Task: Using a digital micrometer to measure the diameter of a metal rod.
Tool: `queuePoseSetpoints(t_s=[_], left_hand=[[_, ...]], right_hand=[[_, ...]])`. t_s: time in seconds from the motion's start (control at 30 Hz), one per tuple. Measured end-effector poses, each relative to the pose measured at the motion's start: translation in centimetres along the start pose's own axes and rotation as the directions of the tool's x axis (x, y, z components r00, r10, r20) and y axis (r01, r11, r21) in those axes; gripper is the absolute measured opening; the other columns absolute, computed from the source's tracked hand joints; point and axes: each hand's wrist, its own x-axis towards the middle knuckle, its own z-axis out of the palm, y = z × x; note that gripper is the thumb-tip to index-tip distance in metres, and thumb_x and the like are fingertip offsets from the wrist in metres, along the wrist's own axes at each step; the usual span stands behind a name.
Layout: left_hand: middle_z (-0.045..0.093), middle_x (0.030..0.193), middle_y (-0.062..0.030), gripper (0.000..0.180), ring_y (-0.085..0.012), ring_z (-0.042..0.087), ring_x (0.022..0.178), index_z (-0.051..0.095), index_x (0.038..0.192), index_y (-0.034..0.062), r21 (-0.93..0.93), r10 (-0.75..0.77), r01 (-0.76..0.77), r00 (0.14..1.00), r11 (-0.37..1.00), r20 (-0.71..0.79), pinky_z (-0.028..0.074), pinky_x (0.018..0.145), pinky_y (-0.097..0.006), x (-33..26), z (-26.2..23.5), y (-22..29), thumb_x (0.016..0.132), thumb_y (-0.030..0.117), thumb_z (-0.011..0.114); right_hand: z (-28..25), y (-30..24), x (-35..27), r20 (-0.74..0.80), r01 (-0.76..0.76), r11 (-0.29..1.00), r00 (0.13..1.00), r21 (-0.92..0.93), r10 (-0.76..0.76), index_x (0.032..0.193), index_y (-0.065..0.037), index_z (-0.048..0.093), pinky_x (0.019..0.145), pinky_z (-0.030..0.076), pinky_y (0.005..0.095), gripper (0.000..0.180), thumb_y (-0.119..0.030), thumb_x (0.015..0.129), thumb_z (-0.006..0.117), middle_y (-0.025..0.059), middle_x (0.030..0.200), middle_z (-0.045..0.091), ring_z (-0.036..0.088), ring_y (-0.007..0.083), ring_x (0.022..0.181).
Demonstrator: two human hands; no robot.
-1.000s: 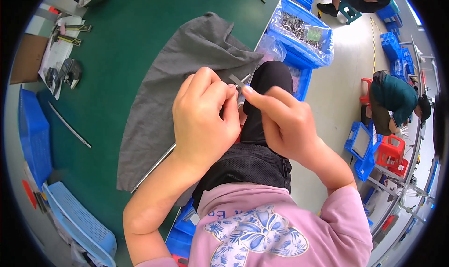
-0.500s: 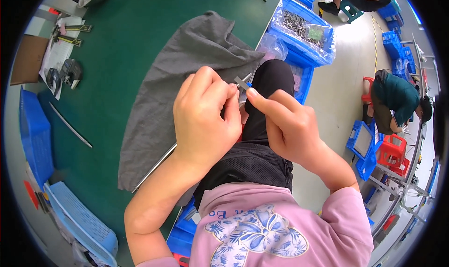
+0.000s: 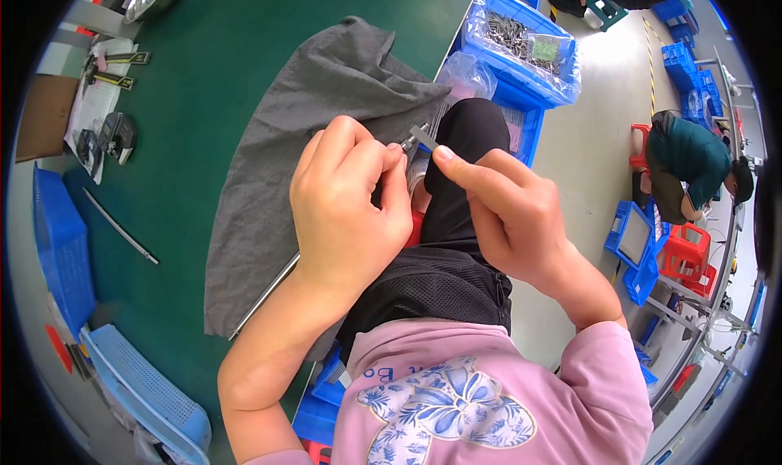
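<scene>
Strip point(image 3: 425, 138), flat and grey, crosses a metal piece point(image 3: 407, 145) in view; right hand point(image 3: 513, 208) pinches it, thumb extended, other fingers curled. Left hand point(image 3: 346, 192), knuckles up, fingers folded, grips the metal piece beside grey cloth point(image 3: 269, 155).

One wide fisheye head view looks down from close above the bare left grip point(image 3: 346, 200) and bare right grip point(image 3: 517, 212), taking in the flat green desk point(image 3: 175, 164) left of them.

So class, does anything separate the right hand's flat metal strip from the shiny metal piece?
Nothing visible: in view, the flat metal strip overlaps the shiny metal piece in the left hand; contact is unclear.
</scene>
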Motion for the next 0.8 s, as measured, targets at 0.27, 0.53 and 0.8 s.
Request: queuePoseSetpoints(t_s=[0.27,0.53,0.8], left_hand=[[0.047,0.068,-0.0086,0.013,-0.0253,0.051,0.061,0.053,0.065,-0.0006,-0.016,0.01,-0.01,1.0,1.0,0.005,0.04,0.052,-0.036,0.1,0.0,0.0,0.066,-0.005,0.065],[0.047,0.068,-0.0084,0.012,-0.0255,0.051,0.061,0.052,0.065,-0.0006,0.0,0.018,-0.018,1.0,1.0,0.005,0.041,0.053,-0.036,0.1,0.0,0.2,0.066,-0.005,0.064],[0.047,0.068,-0.0084,0.012,-0.0255,0.051,0.062,0.053,0.065,-0.0005,0.006,0.009,-0.009,1.0,1.0,0.009,0.041,0.053,-0.035,0.2,-0.1,0.1,0.066,-0.005,0.064]], right_hand=[[0.6,-0.8,0.9,0.058,-0.006,0.992,0.998,-0.128,0.014,0.11,-0.003,0.062,0.044,0.04,0.0282,0.044,0.012,0.069,0.053,0.0073,0.066,0.048,0.049,0.0193,0.049],[0.9,-0.9,0.9,0.04,0.049,0.975,0.998,-0.216,-0.042,0.112,-0.005,0.061,0.04,0.038,0.0297,0.049,0.01,0.066,0.054,0.0066,0.067,0.048,0.048,0.0208,0.046],[1.7,-0.8,-0.1,-0.029,0.045,0.969,0.998,-0.242,-0.053,0.109,-0.003,0.062,0.04,0.038,0.029,0.048,0.01,0.063,0.054,0.0058,0.067,0.049,0.048,0.0193,0.046]])
